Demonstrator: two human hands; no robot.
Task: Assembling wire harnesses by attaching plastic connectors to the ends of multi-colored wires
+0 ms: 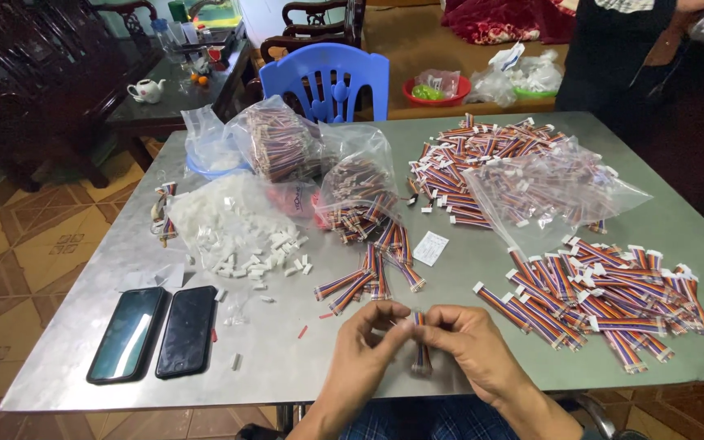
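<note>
Where both hands meet over the near edge of the grey bench (83,358), a short striped ribbon cable (422,346) held between them, hanging down toward the bench top. Left hand (368,338) with fingers (390,314) pinched together at the cable's upper end; right hand (470,342) with fingers (431,318) clamped on the same end from the other side, thumbs almost touching. Cable roughly upright, lower end with a pale connector just above the bench.

Just beyond the hands, a small loose bunch of cables (372,277) fanned out, with a white paper slip (430,248) beside it. To the right, a big heap of finished cables (605,301) with white plugs, spread near the bench's right side. Farther back, another heap (470,159), partly under a clear plastic bag (552,191). Near the middle, two clear bags of bundled cables (319,159). To the left, a pile of small white connector housings (238,232), some scattered loose toward the front. At the near left, two dark phones (156,332) lying side by side, screens up.

Behind the bench, a blue plastic chair (327,77); at the top right, another person's dark clothing (613,49), well apart from the hands.
</note>
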